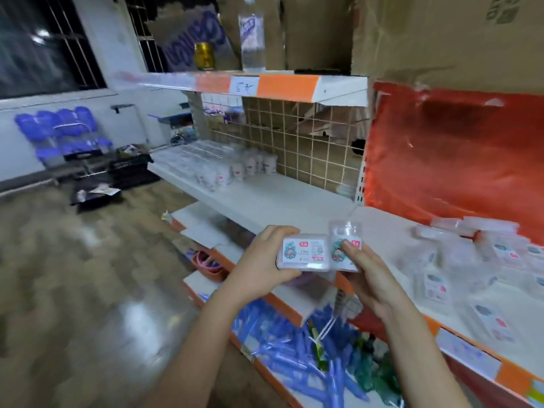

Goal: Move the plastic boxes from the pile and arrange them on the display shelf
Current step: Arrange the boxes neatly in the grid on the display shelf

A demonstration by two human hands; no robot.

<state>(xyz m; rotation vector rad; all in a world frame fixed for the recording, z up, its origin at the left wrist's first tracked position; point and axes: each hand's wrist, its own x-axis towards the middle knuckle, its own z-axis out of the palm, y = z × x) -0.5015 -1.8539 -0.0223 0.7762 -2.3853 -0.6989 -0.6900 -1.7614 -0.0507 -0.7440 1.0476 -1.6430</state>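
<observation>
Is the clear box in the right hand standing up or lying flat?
Standing up: the clear plastic box in the right hand shows its label side tall.

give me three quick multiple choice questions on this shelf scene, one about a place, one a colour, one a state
1. Where does the loose pile of plastic boxes lie?
A. on the shelf to the right
B. on the floor
C. on the top shelf

2. What colour is the strip on the top shelf edge?
A. green
B. orange
C. black

3. What is the left hand doing?
A. hanging idle
B. pressing flat on the floor
C. gripping a labelled box

Key: 1 A, the boxes are heaped on the white shelf at right. 2 B, orange bands flank the white tag. 3 C, its fingers curl round the box while the right hand pinches a second box.
</observation>
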